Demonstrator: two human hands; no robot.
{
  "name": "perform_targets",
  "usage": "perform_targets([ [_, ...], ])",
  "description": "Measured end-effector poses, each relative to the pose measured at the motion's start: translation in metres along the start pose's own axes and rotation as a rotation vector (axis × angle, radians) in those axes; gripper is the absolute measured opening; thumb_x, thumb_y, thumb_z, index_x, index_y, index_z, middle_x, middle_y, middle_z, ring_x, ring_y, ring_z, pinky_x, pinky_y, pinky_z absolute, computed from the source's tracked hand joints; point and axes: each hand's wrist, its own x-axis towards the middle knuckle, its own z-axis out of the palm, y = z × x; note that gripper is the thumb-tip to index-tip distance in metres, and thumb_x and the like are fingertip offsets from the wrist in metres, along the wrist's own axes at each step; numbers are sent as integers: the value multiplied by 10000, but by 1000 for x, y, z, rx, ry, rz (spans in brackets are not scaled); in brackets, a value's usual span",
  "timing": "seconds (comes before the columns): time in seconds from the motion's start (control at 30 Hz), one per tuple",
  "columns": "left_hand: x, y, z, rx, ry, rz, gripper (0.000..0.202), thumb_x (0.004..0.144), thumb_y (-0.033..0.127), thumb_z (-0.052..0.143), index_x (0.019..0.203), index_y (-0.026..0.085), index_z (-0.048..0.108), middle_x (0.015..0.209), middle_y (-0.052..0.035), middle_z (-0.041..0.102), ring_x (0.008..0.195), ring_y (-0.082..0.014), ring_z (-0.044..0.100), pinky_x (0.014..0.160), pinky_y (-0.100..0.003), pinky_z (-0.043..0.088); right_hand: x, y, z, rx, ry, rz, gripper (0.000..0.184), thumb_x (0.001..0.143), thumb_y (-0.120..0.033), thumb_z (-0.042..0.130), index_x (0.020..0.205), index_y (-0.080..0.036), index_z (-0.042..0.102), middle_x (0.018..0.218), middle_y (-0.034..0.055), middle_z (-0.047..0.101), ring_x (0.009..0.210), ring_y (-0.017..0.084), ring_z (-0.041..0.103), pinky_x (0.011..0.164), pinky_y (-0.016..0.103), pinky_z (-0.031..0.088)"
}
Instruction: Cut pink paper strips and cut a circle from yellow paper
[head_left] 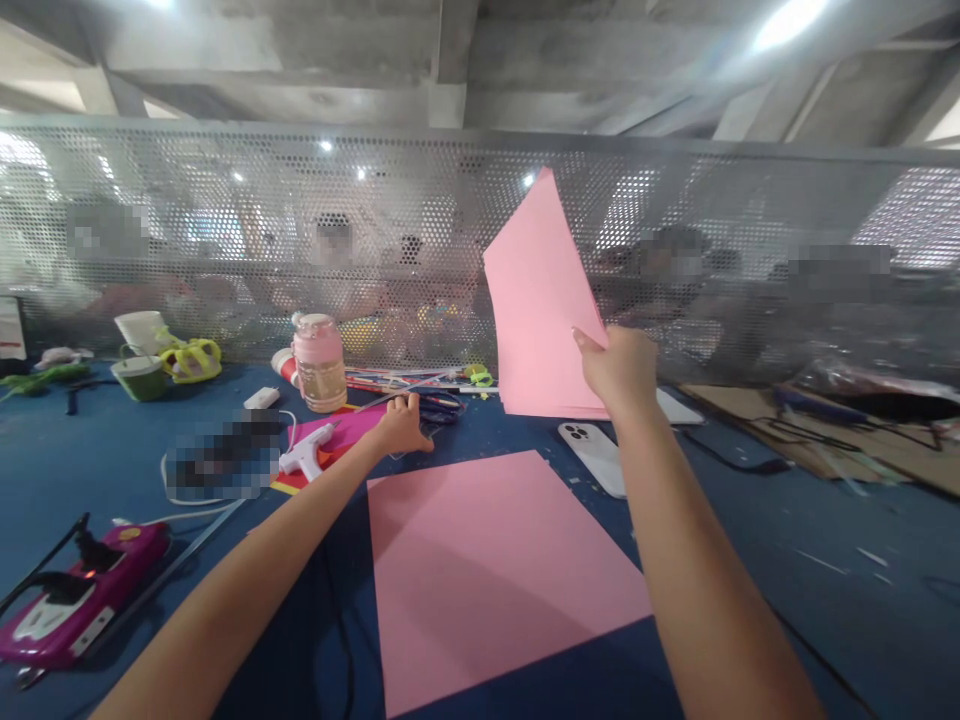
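Observation:
My right hand (pixel 624 372) is closed on a stack of pink paper sheets (pixel 536 300), held upright above the table with the thumb on the near face. Flat on the table in front of me lies another pink sheet (pixel 502 570). Beyond its far left corner, my left hand (pixel 403 425) is low over the table, fingers bent and thumb spread, beside magenta paper (pixel 356 428) and a dark bundle (pixel 441 408). I see nothing held in it. A white glue gun (pixel 307 452) rests on the magenta paper. The white phone (pixel 594 458) lies below the raised stack.
A pink-lidded bottle (pixel 319 365) stands at the back, near long thin sticks (pixel 405 378). On the left are a magenta power strip (pixel 82 590), green cup (pixel 141 378) and yellow basket-like item (pixel 191 360). Cardboard (pixel 757 425) lies right; a perforated metal screen (pixel 405 220) closes off the back.

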Motion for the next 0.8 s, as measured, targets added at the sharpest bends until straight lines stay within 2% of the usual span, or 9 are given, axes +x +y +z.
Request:
perform_targets([
  [0.1, -2, 6, 1, -7, -38, -18, 757, 594, 298, 614, 1220, 47, 273, 1009, -177, 572, 973, -293, 550, 770, -326, 428, 0, 0, 2, 10, 4, -16, 234, 805, -270, 493, 707, -107, 629, 742, 181, 625, 682, 278, 543, 539, 303, 275],
  [0.17, -5, 11, 2, 2, -19, -40, 773, 580, 277, 616, 1232, 58, 261, 1071, -200, 540, 1030, -313, 512, 778, -342, 425, 0, 0, 2, 18, 10, -24, 230, 800, -267, 491, 698, -113, 628, 735, 179, 626, 670, 275, 538, 536, 302, 270],
  [0.23, -8, 14, 2, 17, 21, -65, 816, 555, 278, 632, 1248, 93, 245, 1200, -224, 438, 1140, -348, 410, 823, -380, 402, -1, 0, 2, 18, 19, -31, 230, 798, -264, 486, 695, -116, 628, 729, 177, 627, 658, 271, 535, 533, 301, 264],
  [0.3, -8, 15, 2, 25, 39, -94, 843, 537, 296, 644, 1253, 112, 239, 1232, -227, 393, 1165, -367, 368, 833, -407, 393, 0, 1, 2, 16, 19, -34, 234, 799, -264, 480, 696, -114, 628, 726, 178, 628, 652, 269, 535, 531, 301, 262],
  [0.4, -7, 9, 0, 25, 37, -115, 810, 545, 286, 636, 1240, 100, 263, 1183, -219, 426, 1129, -360, 406, 826, -401, 395, 0, 0, 1, 14, 6, -32, 237, 802, -264, 475, 705, -110, 627, 727, 179, 629, 656, 270, 538, 532, 302, 269],
  [0.53, -3, -2, -1, 9, 18, -76, 713, 594, 204, 592, 1230, 93, 290, 1167, -196, 450, 1116, -293, 448, 869, -336, 373, 0, -1, 3, 1, 9, -51, 225, 797, -260, 486, 675, -120, 613, 722, 173, 624, 660, 270, 534, 535, 301, 267],
  [0.67, 1, -4, 1, -16, -14, -80, 742, 639, 341, 579, 1257, 94, 250, 1242, -207, 401, 1179, -317, 389, 891, -368, 361, -1, -2, 4, 8, 4, -44, 210, 784, -254, 507, 622, -143, 580, 673, 143, 606, 618, 246, 513, 525, 293, 252],
  [0.73, 1, -2, 2, -22, -42, -95, 809, 609, 411, 598, 1260, 87, 244, 1267, -226, 378, 1200, -355, 353, 889, -407, 361, -1, -2, 4, 13, 12, -45, 211, 779, -254, 510, 601, -153, 561, 650, 128, 593, 607, 236, 501, 521, 291, 247],
  [0.8, 1, 2, 2, -31, -86, -107, 853, 570, 427, 626, 1253, 77, 253, 1237, -234, 420, 1169, -361, 394, 865, -400, 383, -1, -1, 5, 17, 17, -43, 214, 776, -254, 507, 588, -160, 548, 632, 118, 582, 600, 232, 494, 519, 290, 244],
])
